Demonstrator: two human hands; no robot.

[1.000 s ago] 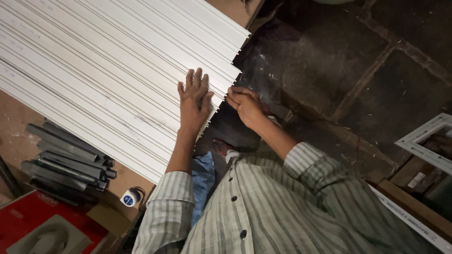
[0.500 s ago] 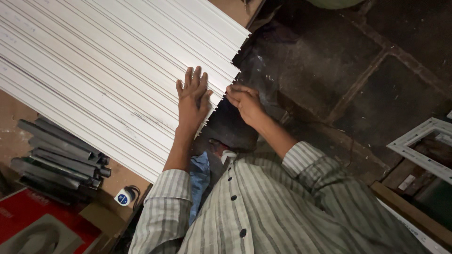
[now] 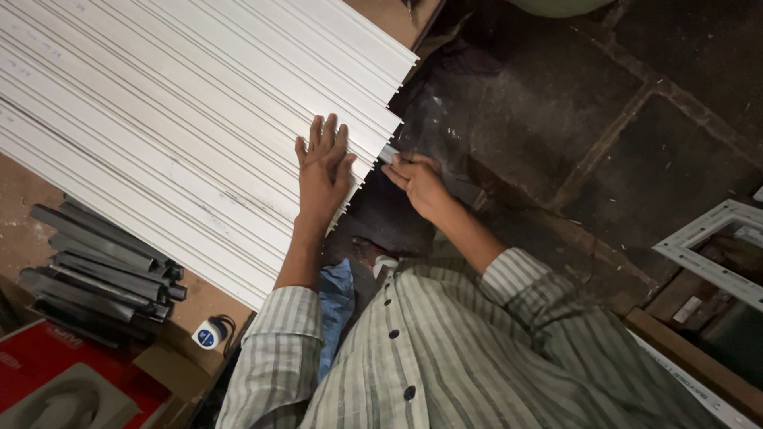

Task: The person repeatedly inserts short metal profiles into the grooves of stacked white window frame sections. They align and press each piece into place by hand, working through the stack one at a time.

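White strips (image 3: 183, 119), long and ribbed, lie side by side across the upper left of the frame, their cut ends forming a stepped edge that runs down toward the centre. My left hand (image 3: 324, 171) lies flat on top of them near that edge, palm down, fingers straight and close together, gripping nothing, just pressing on the strips. My right hand (image 3: 419, 181) is just right of it at centre frame, fingers curled at the end of one strip where it juts past the others; thumb and fingertips seem to pinch a small pale end piece (image 3: 388, 152), though I cannot tell exactly how tight the hold is. The two hands are near each other but not touching.

Lower left: a stack of dark grey metal bars (image 3: 99, 274) on a brown board (image 3: 24, 199), beside the strips. Just right of the bars, a small round white and blue tape measure (image 3: 207, 335). Bottom left corner: a red box (image 3: 48, 365) with a grey moulded insert. Right half: dark stone floor (image 3: 604, 119). Right edge: a white frame (image 3: 711, 246) lying on the floor.
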